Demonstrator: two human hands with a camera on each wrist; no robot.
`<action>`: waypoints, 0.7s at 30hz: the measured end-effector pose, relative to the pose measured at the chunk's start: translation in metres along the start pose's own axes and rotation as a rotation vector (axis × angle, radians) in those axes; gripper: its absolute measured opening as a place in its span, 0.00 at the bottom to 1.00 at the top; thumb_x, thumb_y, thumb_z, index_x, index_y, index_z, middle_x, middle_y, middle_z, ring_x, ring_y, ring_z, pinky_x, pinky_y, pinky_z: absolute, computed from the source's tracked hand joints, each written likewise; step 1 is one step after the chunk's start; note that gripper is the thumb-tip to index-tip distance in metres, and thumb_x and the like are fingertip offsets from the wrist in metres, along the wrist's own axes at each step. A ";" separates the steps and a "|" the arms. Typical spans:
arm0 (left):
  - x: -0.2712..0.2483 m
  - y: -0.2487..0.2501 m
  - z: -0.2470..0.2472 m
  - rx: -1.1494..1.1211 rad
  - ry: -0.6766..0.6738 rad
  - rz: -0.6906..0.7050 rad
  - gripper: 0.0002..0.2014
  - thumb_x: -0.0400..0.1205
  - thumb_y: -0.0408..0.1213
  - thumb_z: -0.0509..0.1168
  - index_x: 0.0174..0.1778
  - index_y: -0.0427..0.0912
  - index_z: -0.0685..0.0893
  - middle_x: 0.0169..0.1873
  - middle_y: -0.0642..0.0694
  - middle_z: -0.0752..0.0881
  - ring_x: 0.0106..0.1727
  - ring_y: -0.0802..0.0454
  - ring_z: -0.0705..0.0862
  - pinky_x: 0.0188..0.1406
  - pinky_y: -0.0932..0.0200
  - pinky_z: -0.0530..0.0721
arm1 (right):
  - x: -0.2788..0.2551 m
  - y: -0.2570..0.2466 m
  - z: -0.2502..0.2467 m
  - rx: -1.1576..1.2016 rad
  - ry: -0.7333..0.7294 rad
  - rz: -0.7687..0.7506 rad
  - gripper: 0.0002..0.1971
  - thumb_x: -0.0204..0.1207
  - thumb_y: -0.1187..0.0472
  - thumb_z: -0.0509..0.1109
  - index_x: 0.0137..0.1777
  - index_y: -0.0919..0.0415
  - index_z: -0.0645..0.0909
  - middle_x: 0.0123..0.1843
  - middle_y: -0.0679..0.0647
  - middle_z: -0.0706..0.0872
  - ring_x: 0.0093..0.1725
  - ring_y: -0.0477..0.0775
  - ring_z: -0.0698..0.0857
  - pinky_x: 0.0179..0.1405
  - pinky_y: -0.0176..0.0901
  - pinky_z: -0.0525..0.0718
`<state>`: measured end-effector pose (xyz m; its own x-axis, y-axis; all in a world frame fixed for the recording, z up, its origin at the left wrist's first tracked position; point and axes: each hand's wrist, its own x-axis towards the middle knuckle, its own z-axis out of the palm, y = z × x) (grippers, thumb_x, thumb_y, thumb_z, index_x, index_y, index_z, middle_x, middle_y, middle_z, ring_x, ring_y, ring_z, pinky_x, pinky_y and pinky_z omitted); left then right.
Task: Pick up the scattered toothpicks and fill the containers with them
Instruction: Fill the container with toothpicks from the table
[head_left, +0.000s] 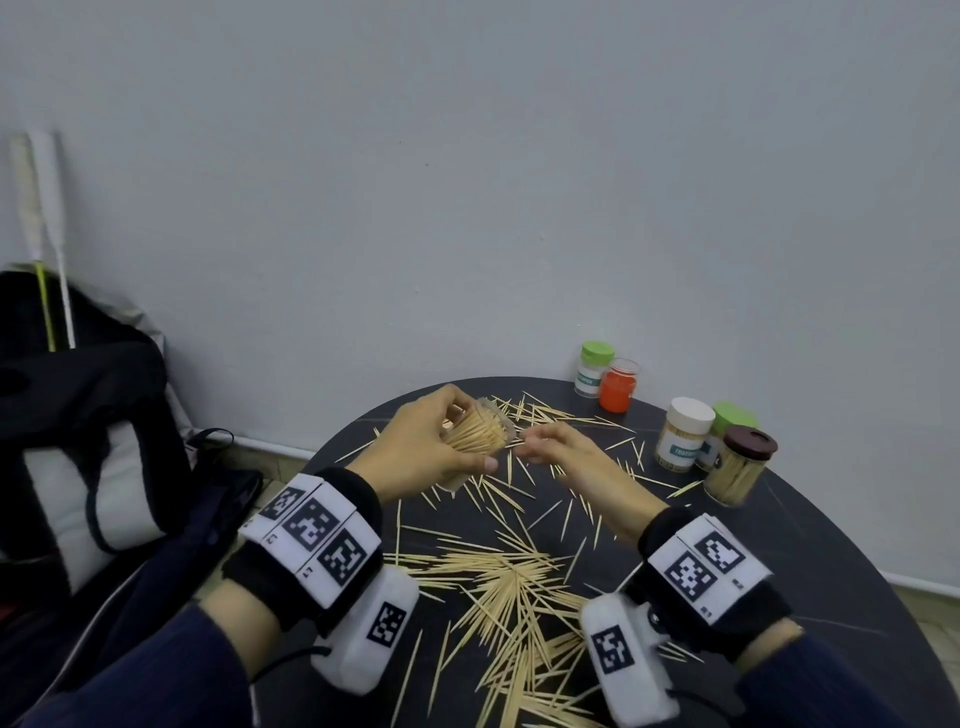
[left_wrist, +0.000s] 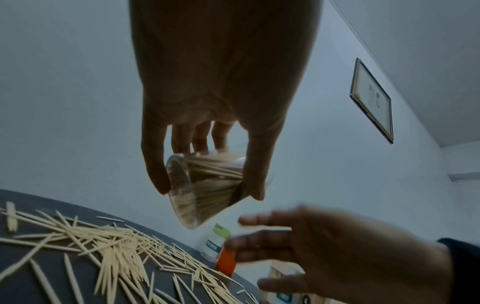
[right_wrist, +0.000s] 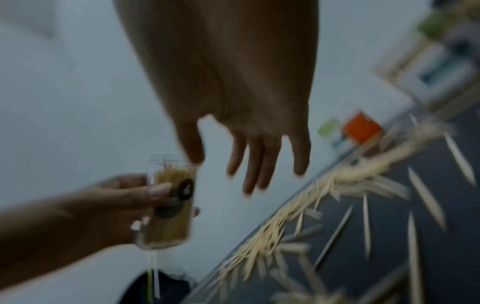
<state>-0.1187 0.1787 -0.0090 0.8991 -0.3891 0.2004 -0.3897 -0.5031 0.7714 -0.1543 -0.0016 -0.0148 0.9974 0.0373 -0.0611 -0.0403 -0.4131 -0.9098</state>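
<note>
Over the dark round table (head_left: 810, 525) strewn with toothpicks (head_left: 511, 582), the left hand (head_left: 426, 447) grips a tilted clear container (head_left: 480, 434), its base hidden, the right hand (head_left: 566, 452) loose-fingered beside its mouth.

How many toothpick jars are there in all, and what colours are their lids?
Green lid: 2
Red jar, lid not clear to see: 1
White lid: 1
Dark brown lid: 1
No lid, clear jar held in the left hand: 1
Total: 6 jars
</note>
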 end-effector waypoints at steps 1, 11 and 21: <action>0.000 -0.002 -0.003 0.001 0.006 -0.005 0.29 0.68 0.42 0.79 0.62 0.45 0.75 0.57 0.48 0.81 0.45 0.57 0.81 0.35 0.69 0.76 | -0.001 0.000 -0.002 -0.140 -0.096 -0.006 0.14 0.81 0.57 0.64 0.65 0.57 0.73 0.65 0.54 0.81 0.66 0.50 0.78 0.60 0.36 0.75; -0.007 -0.010 -0.020 0.009 0.046 -0.021 0.28 0.68 0.42 0.79 0.61 0.43 0.75 0.57 0.47 0.82 0.49 0.53 0.80 0.39 0.68 0.76 | -0.030 -0.014 0.035 -1.144 -0.849 0.120 0.63 0.66 0.55 0.80 0.81 0.52 0.28 0.84 0.50 0.33 0.83 0.52 0.37 0.80 0.62 0.41; -0.007 -0.007 -0.022 0.025 0.044 -0.022 0.26 0.69 0.41 0.78 0.60 0.45 0.74 0.53 0.51 0.79 0.41 0.63 0.76 0.32 0.77 0.72 | -0.034 -0.015 0.044 -1.214 -0.699 0.024 0.58 0.63 0.54 0.82 0.83 0.54 0.43 0.79 0.56 0.52 0.80 0.58 0.53 0.80 0.58 0.58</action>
<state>-0.1179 0.2015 -0.0026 0.9153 -0.3435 0.2105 -0.3741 -0.5306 0.7606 -0.1900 0.0431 -0.0174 0.7474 0.3104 -0.5874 0.3774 -0.9260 -0.0091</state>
